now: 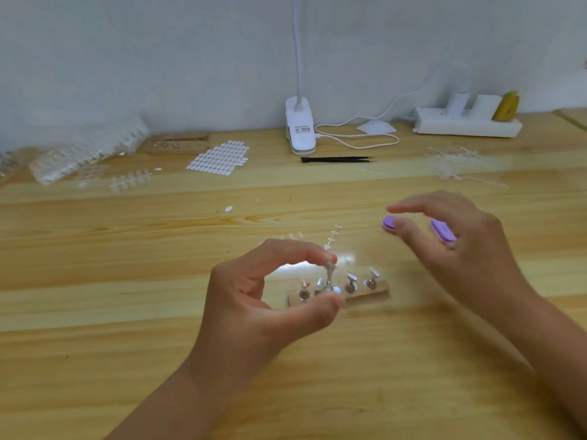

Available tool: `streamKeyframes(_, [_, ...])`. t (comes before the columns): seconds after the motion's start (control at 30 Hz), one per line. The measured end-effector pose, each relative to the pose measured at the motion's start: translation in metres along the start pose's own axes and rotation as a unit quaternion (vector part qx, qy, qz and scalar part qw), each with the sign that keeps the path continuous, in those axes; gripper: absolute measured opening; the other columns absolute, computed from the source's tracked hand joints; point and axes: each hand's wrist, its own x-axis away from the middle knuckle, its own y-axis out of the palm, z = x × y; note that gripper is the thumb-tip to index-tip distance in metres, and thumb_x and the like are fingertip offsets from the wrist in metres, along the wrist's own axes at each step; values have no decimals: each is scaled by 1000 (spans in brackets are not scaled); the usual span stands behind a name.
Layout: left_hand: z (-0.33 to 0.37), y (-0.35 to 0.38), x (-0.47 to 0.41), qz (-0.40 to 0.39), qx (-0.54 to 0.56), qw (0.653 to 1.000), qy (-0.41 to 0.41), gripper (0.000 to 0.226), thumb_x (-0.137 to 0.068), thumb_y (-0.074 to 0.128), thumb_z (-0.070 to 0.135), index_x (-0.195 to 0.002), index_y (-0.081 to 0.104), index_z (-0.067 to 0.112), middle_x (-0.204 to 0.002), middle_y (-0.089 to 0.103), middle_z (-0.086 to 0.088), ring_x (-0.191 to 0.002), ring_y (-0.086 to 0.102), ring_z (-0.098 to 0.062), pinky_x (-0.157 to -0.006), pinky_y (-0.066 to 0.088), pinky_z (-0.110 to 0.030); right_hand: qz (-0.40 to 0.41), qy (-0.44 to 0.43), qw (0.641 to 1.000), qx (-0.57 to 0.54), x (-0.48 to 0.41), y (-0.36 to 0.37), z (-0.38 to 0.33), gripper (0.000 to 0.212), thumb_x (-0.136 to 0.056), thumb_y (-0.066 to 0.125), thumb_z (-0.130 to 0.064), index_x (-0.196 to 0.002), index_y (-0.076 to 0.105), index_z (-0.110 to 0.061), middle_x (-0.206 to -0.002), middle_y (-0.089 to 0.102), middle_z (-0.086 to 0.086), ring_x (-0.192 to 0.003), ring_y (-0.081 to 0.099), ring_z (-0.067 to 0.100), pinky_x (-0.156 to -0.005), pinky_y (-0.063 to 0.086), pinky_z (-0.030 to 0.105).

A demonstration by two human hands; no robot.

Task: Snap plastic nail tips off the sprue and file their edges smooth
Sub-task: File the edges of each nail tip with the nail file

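My left hand [254, 300] pinches the top of a small metal nail stand [328, 274] between forefinger and thumb, just above a wooden holder block [379, 291] with several metal stands. My right hand [460, 249] hovers with relaxed, spread fingers over a purple nail file [388, 222]; its far end [442, 231] shows between the fingers, and I cannot tell if the fingers touch it. A clear empty sprue strip [332, 238] lies on the table behind the block. Whether a nail tip sits on the pinched stand is too blurred to tell.
Along the back of the wooden table: bags of nail sprues [85, 150], a second wooden holder [178, 143], a sheet of adhesive tabs [220, 158], a white clip lamp [300, 128] with cable, black tweezers [336, 159], a pile of empty sprues [454, 161], a white power strip [467, 122].
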Motion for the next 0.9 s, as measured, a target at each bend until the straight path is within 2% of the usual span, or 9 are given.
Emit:
streamKeyframes(0.1, [-1,1,0,27,-17,999,-4,25,-65,82,28,-89,74,26,-91,75,4,-89,65,-19,-85,48,-31,-91,26,978,187,-11,-1,33,22,-89,71,-20,-110,73,-13,-109,71,4,-108,56,31,-93,40,38])
streamKeyframes(0.23, [-1,2,-1,40,-28,999,-8,25,-64,82,27,-88,74,26,-88,75,3,-85,62,-21,-80,48,-31,-131,-16,964,230,-17,5,38,10,-84,77,-11,-90,70,-8,-87,68,9,-96,58,37,-78,38,38])
streamKeyframes(0.3, [-1,2,-3,40,-12,999,-14,29,-64,83,26,-92,74,27,-90,75,3,-86,65,-19,-80,48,-28,-129,-2,974,185,-16,3,33,10,-85,75,-10,-91,67,-15,-88,67,5,-93,59,32,-77,36,35])
streamKeyframes(0.37, [-1,2,-3,39,2,999,-19,34,-64,84,27,-97,74,27,-90,76,4,-85,67,-16,-80,48,-23,-101,6,992,71,-7,1,21,25,-87,73,-10,-104,65,-26,-96,69,-5,-97,63,22,-82,43,31])
streamKeyframes(0.47, [-2,3,-3,39,-8,999,-28,31,-63,85,30,-93,76,29,-89,76,7,-85,66,-13,-80,48,-24,-28,-72,993,-87,11,8,-16,27,-93,71,-17,-118,66,-26,-104,71,-14,-100,69,11,-88,50,38])
streamKeyframes(0.57, [-2,5,-2,41,-16,999,-24,32,-63,86,30,-93,76,35,-90,75,7,-90,66,-18,-85,51,-35,-14,-164,981,-99,26,20,-45,25,-92,67,-16,-117,67,-19,-111,68,-11,-105,65,5,-90,42,11])
streamKeyframes(0.63, [-1,5,-1,34,-17,999,-8,32,-65,85,31,-96,76,36,-93,75,6,-92,66,-23,-87,52,-44,-14,-188,977,-97,30,25,-49,24,-92,64,-13,-116,66,-17,-112,67,-6,-108,64,9,-92,45,13])
streamKeyframes(0.73, [-1,5,-1,37,-21,999,-19,31,-62,85,35,-93,77,36,-88,75,8,-86,62,-16,-85,50,-35,-6,-186,980,-77,26,25,-39,22,-92,68,-10,-113,65,-16,-109,67,-5,-105,64,8,-91,47,16])
streamKeyframes(0.9, [0,7,-1,27,-21,999,-21,31,-62,85,33,-92,76,38,-86,74,12,-85,65,-11,-83,50,-27,15,-191,978,-84,27,25,-40,25,-90,69,-7,-113,64,-15,-109,67,-5,-103,60,-3,-87,39,5])
